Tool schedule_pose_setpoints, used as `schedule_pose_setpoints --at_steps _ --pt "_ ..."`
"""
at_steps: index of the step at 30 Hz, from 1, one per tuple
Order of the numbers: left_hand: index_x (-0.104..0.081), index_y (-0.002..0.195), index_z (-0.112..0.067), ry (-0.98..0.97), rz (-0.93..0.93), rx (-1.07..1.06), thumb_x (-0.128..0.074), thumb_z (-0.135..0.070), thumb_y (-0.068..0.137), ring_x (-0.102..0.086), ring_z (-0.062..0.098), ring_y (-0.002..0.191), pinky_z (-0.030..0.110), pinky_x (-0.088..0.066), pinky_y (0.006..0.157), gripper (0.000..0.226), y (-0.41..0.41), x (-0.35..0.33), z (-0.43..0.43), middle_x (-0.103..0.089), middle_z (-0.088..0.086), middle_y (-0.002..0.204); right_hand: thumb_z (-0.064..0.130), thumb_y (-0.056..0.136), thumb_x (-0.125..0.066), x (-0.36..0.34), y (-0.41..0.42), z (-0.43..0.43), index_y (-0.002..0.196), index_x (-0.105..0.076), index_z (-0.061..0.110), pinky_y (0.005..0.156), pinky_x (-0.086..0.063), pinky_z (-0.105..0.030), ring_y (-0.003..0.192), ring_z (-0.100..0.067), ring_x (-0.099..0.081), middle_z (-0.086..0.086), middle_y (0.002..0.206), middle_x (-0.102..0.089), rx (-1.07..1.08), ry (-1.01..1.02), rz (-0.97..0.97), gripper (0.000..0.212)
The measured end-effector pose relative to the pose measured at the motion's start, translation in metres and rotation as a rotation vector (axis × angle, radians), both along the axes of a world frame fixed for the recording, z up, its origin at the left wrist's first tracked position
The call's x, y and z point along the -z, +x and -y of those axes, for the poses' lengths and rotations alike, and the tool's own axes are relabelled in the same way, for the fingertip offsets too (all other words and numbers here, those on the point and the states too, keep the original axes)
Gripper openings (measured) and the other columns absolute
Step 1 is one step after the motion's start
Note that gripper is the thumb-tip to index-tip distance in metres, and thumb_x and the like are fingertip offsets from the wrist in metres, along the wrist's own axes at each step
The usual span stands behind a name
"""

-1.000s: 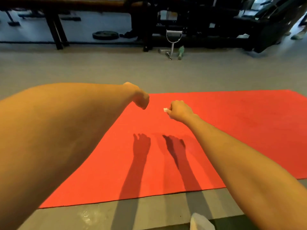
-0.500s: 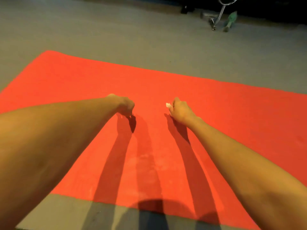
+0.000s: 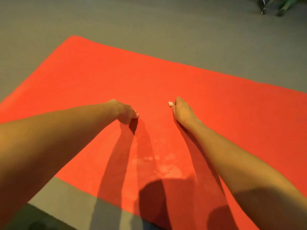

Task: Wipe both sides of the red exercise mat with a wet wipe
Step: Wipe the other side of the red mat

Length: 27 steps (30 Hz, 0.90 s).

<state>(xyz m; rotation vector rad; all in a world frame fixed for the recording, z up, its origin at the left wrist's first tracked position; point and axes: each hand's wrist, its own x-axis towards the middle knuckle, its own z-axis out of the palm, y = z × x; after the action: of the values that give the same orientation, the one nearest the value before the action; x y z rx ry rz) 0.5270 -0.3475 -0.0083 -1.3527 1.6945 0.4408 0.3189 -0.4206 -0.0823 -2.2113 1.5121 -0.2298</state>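
While one red exercise mat (image 3: 216,105) lies flat on the floor (image 3: 149,22), two hands reach over it.
Mid-mat, the right hand (image 3: 181,112) pinches one wet wipe (image 3: 170,104); the left hand (image 3: 126,113) is fisted, nothing visible inside.

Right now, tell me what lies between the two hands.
Head view: only bare red mat between left hand and right hand, which pinches the white wipe.

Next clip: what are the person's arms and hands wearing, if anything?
Both the left forearm and right forearm are bare up to the frame edge: no sleeves, watch or wristbands. The left hand and right hand wear no gloves. Rings cannot be judged, as the fingers are mostly hidden.
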Motion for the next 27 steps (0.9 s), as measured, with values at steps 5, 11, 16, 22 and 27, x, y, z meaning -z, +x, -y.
schedule_pose_setpoints --at_steps 5,11,16,22,27 --pt "-0.013 0.154 -0.019 -0.011 -0.031 0.046 -0.038 -0.011 0.096 -0.038 0.025 0.136 0.031 -0.033 0.103 0.063 0.004 0.001 0.001 -0.012 0.003 0.16 0.023 0.101 -0.037 0.007 0.016 -0.011 0.108 -0.05 -0.001 0.076 -0.037 -0.044 0.098 -0.04 -0.056 -0.023 0.108 -0.058 0.023 -0.129 -0.039 0.029" --pt "-0.038 0.145 -0.014 -0.055 -0.091 0.007 -0.042 -0.015 0.095 -0.048 0.027 0.127 0.034 -0.042 0.1 0.05 -0.002 0.001 -0.001 -0.04 0.01 0.148 0.02 0.098 -0.047 0.013 0.016 -0.088 0.09 -0.053 0.006 0.065 -0.038 -0.041 0.08 -0.035 -0.057 -0.015 0.087 -0.059 -0.331 -0.187 0.05 0.017" --pt "-0.065 0.113 -0.006 -0.412 -0.217 -0.146 -0.05 -0.017 0.089 -0.06 0.035 0.108 0.037 -0.05 0.082 0.031 -0.014 0.005 0.009 -0.064 0.018 0.116 0.026 0.095 -0.053 0.009 0.003 -0.076 0.077 -0.049 0.012 0.052 -0.032 -0.033 0.064 -0.031 -0.056 -0.01 0.071 -0.057 -0.552 -0.257 -0.025 0.023" --pt "-0.064 0.119 -0.01 -0.615 -0.324 -0.275 -0.048 -0.013 0.088 -0.059 0.038 0.11 0.039 -0.048 0.084 0.034 -0.009 0.038 -0.02 -0.062 0.02 0.119 0.021 0.094 -0.055 0.016 0.02 -0.071 0.078 -0.047 0.01 0.055 -0.03 -0.04 0.065 -0.039 -0.055 -0.016 0.07 -0.059 -0.137 -0.31 0.055 0.021" --pt "-0.058 0.13 -0.012 -0.577 -0.783 -0.552 -0.043 0.013 0.081 -0.043 0.02 0.134 0.013 -0.022 0.106 0.058 0.028 0.054 -0.043 -0.045 0.009 0.144 0.025 0.094 -0.056 0.028 0.019 -0.154 0.087 -0.045 0.023 0.069 -0.036 -0.028 0.071 -0.017 -0.046 0.001 0.073 -0.055 -0.822 -0.437 0.168 0.014"
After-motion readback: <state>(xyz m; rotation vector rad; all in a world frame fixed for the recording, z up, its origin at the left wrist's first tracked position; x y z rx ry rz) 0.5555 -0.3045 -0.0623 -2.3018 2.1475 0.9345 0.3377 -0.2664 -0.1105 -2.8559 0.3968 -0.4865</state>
